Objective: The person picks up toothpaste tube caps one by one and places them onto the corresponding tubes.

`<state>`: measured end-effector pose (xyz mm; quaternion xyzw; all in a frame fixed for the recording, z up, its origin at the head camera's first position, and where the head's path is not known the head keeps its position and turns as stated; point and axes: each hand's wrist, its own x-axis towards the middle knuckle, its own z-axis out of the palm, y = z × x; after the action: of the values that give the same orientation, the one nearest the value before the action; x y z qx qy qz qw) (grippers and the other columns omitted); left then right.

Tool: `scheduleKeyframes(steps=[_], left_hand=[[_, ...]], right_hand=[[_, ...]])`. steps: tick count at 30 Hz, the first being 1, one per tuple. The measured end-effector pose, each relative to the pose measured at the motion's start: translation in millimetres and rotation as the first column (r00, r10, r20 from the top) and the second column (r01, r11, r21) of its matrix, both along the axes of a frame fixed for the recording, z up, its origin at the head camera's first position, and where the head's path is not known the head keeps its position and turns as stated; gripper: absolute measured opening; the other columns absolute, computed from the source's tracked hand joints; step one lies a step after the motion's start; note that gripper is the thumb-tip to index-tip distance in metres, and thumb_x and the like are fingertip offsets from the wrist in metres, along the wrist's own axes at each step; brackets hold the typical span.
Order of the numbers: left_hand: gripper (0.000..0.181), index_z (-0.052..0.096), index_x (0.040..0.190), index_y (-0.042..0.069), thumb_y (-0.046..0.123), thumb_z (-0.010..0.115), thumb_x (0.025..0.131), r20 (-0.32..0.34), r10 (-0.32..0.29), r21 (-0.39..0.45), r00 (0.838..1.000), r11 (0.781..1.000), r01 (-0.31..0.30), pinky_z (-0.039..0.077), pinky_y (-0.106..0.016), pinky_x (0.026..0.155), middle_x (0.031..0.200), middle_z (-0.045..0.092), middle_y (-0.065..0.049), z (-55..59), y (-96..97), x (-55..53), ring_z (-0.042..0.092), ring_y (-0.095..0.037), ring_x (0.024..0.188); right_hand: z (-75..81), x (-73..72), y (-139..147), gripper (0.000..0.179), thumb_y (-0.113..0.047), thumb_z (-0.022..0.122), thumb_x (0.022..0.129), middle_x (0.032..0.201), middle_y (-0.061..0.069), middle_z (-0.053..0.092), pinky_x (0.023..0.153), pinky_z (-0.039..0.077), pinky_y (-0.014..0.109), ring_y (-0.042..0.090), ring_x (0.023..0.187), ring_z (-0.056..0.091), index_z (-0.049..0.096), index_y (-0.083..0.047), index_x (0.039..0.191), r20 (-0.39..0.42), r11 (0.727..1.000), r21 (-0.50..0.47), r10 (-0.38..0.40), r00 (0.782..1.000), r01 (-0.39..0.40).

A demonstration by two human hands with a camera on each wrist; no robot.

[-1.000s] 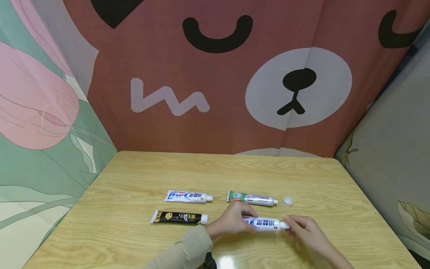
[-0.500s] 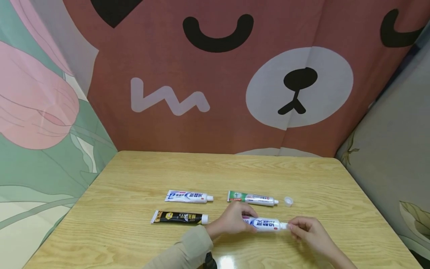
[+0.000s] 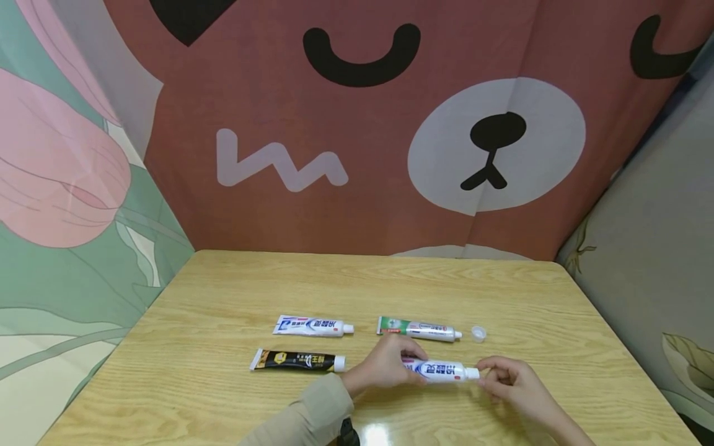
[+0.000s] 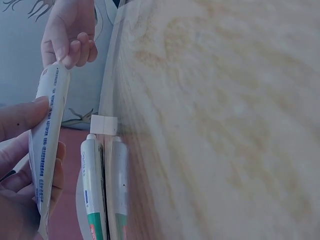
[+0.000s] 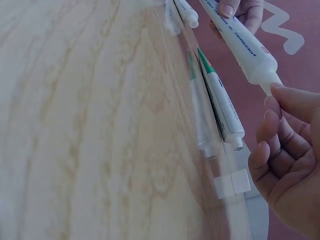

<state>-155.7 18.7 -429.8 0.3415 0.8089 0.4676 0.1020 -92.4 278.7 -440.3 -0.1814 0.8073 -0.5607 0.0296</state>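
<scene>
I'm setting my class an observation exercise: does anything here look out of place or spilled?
Yes: a loose white cap lies beside the green-and-silver tube, whose nozzle looks bare, so it seems left off. Nothing looks spilled.

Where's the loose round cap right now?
In the head view, the cap lies on the table right of centre, just right of the green and silver tube and beyond the right hand.

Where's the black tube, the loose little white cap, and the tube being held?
Black tube (image 3: 300,360): head view, on the middle of its dark body.
Loose white cap (image 3: 478,334): head view, on its upward-facing side.
Held tube (image 3: 442,371): head view, on the printed side of its body.
</scene>
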Motion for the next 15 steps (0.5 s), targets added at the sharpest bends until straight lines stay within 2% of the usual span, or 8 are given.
scheduleKeyframes(steps=[6, 11, 15], left_hand=[[0.029, 0.071, 0.087, 0.008, 0.006, 0.083, 0.061, -0.018, -0.007, -0.014, 1.000, 1.000, 0.007, 0.044, -0.014, 0.070, 0.085, 0.066, 0.008, 1.6, 0.6, 0.6, 0.054, 0.004, 0.076], [0.029, 0.071, 0.087, 0.007, 0.006, 0.083, 0.061, -0.048, -0.009, -0.023, 0.999, 1.000, 0.008, 0.044, -0.013, 0.069, 0.085, 0.066, 0.007, 2.7, 1.5, 1.5, 0.053, 0.005, 0.075], [0.029, 0.071, 0.087, 0.006, 0.006, 0.082, 0.061, -0.060, -0.011, -0.021, 0.998, 1.000, 0.010, 0.043, -0.012, 0.069, 0.085, 0.066, 0.006, 2.0, 1.3, 1.6, 0.053, 0.005, 0.076]], right_hand=[[2.5, 0.3, -1.0, 0.015, -0.006, 0.058, 0.087, 0.058, 0.001, 0.053, 0.043, 0.043, 0.026, 0.005, 0.051, 0.047, 0.061, 0.009, 0.090, 0.067, 0.998, 0.056, -0.034, 0.997, 0.031], [2.7, -1.3, -3.4, 0.017, -0.006, 0.053, 0.091, 0.053, 0.006, 0.050, 0.039, 0.043, 0.030, 0.008, 0.045, 0.047, 0.062, 0.005, 0.081, 0.022, 0.999, 0.051, 0.014, 1.000, -0.015], [1.2, -0.8, -2.9, 0.011, -0.003, 0.058, 0.087, 0.065, 0.001, 0.058, 0.045, 0.046, 0.028, 0.008, 0.055, 0.053, 0.061, 0.007, 0.089, -0.023, 0.999, 0.045, -0.018, 1.000, 0.019]])
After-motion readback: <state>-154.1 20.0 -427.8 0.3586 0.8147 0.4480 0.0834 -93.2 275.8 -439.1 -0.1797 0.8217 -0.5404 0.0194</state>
